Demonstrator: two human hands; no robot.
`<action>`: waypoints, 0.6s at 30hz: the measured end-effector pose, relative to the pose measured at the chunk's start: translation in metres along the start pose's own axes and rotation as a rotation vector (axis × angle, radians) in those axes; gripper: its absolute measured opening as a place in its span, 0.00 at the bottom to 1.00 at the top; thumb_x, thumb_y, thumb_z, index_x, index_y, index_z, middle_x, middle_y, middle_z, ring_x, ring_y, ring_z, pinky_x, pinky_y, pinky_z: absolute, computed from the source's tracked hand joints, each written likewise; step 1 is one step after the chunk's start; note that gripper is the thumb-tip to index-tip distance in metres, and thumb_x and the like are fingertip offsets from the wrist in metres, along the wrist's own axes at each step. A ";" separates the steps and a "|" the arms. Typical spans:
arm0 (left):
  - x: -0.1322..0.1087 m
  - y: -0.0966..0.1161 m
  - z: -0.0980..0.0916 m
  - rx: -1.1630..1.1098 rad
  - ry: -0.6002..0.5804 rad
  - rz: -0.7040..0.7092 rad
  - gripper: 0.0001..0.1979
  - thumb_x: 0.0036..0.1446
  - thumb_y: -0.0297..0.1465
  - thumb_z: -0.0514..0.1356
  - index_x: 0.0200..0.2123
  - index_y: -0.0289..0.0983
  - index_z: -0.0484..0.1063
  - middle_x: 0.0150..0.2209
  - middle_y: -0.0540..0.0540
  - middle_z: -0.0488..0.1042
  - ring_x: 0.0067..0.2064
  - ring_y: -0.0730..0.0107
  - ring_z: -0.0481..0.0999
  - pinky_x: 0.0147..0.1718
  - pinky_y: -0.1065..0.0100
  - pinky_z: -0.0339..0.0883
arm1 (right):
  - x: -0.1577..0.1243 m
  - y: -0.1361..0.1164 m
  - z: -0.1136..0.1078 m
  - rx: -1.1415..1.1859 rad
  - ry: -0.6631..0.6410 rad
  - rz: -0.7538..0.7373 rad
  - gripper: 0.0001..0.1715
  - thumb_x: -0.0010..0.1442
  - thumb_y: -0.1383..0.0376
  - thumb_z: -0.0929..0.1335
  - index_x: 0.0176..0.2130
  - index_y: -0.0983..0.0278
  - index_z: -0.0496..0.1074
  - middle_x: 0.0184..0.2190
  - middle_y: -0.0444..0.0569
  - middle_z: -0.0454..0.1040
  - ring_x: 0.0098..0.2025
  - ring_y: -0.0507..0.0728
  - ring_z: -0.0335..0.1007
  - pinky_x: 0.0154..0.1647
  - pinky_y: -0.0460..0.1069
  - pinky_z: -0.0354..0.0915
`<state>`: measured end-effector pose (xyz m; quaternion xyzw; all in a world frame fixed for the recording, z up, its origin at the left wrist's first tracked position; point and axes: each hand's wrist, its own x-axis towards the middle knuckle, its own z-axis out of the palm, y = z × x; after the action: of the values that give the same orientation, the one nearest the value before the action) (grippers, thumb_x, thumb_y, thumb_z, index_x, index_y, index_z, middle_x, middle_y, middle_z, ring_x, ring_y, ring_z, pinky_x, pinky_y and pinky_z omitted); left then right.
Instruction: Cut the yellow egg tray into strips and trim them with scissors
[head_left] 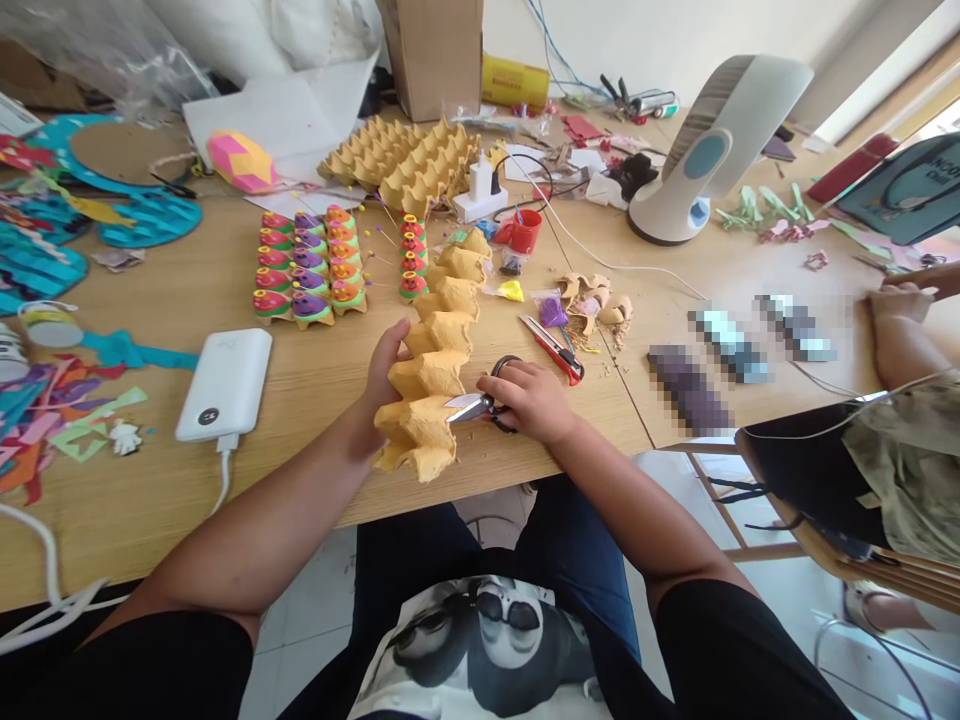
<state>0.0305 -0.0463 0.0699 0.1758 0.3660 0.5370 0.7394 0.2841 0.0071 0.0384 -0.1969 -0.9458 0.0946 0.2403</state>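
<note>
My left hand (388, 370) grips a yellowish egg carton strip (433, 372) from its left side, fingers partly hidden behind it. The strip runs lengthwise away from me above the table. In my right hand (531, 398) is a pair of scissors (472, 405) with black handles; its blades meet the strip's right edge near the close end. Just beyond that hand lies a red utility knife (553, 350). Torn carton scraps (596, 305) sit to its right. Painted egg-cup pieces (309, 265) stand in rows at the left, with another short painted row (413, 258) behind the strip.
A white power bank (225, 385) with a cable lies to the left. Uncut egg trays (401, 160), a power strip (480, 203) and a red cup (523, 231) are farther back. A white fan (712, 150) stands at right, near another person's hands (904, 300).
</note>
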 end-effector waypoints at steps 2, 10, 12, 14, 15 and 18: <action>0.000 0.001 -0.001 -0.006 0.029 -0.035 0.29 0.71 0.59 0.58 0.47 0.39 0.79 0.27 0.47 0.76 0.20 0.68 0.70 0.20 0.67 0.64 | 0.001 -0.001 -0.001 0.004 0.007 0.005 0.30 0.84 0.40 0.65 0.56 0.57 0.85 0.37 0.52 0.76 0.41 0.62 0.72 0.43 0.54 0.69; 0.007 0.001 -0.014 -0.027 -0.014 -0.082 0.28 0.68 0.61 0.61 0.51 0.45 0.83 0.28 0.46 0.79 0.22 0.61 0.73 0.27 0.60 0.74 | 0.002 -0.001 -0.003 0.028 0.007 -0.006 0.32 0.83 0.37 0.66 0.53 0.58 0.86 0.35 0.51 0.78 0.39 0.61 0.74 0.41 0.53 0.66; 0.007 0.001 -0.017 -0.021 -0.028 -0.090 0.27 0.69 0.62 0.62 0.50 0.46 0.83 0.27 0.46 0.78 0.23 0.59 0.75 0.27 0.60 0.74 | 0.003 -0.001 -0.003 0.034 -0.008 -0.005 0.33 0.82 0.36 0.66 0.53 0.58 0.86 0.35 0.51 0.78 0.39 0.61 0.74 0.40 0.53 0.65; 0.007 0.001 -0.018 -0.019 -0.037 -0.093 0.26 0.68 0.61 0.62 0.48 0.46 0.83 0.27 0.46 0.78 0.23 0.59 0.75 0.26 0.60 0.73 | 0.003 -0.001 -0.003 0.034 -0.036 0.010 0.34 0.82 0.35 0.66 0.52 0.58 0.85 0.35 0.51 0.78 0.39 0.61 0.75 0.40 0.53 0.65; 0.007 0.001 -0.018 -0.019 -0.041 -0.092 0.26 0.68 0.61 0.62 0.48 0.46 0.83 0.27 0.46 0.78 0.23 0.59 0.75 0.26 0.60 0.73 | 0.003 -0.001 -0.003 0.033 -0.048 0.016 0.35 0.82 0.34 0.66 0.52 0.58 0.85 0.35 0.51 0.78 0.39 0.61 0.75 0.40 0.53 0.66; 0.008 0.001 -0.016 -0.013 -0.042 -0.077 0.26 0.68 0.61 0.62 0.47 0.46 0.82 0.27 0.46 0.78 0.23 0.58 0.76 0.29 0.58 0.76 | 0.003 -0.001 -0.004 0.019 -0.056 0.024 0.36 0.82 0.34 0.65 0.51 0.58 0.86 0.34 0.51 0.79 0.38 0.61 0.76 0.40 0.53 0.66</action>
<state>0.0196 -0.0409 0.0573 0.1680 0.3536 0.5065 0.7682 0.2827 0.0075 0.0433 -0.2033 -0.9487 0.1121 0.2145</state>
